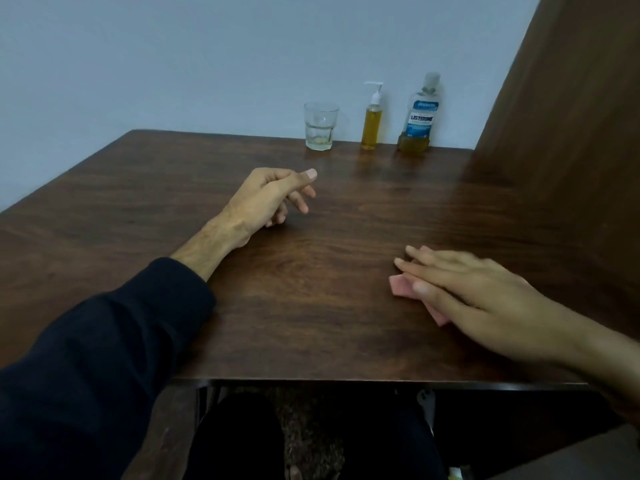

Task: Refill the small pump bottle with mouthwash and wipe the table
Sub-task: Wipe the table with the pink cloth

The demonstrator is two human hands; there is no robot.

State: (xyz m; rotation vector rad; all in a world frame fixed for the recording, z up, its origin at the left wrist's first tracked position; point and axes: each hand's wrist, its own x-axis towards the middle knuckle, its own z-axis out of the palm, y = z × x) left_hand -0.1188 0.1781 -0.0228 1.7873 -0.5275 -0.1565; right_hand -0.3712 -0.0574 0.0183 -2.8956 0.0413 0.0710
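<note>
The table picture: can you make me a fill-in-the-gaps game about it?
1. The right hand presses flat on a ____ cloth.
2. The pump bottle stands between the glass and the ____ bottle.
3. The liquid in the pump bottle is ____.
4. The left hand holds ____.

Missing words: pink; mouthwash; yellow; nothing

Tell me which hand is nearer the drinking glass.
Left. The left hand rests mid-table, just in front of the glass at the back edge. The right hand lies farther toward the near right side, fingers flat on a pink cloth.
</note>
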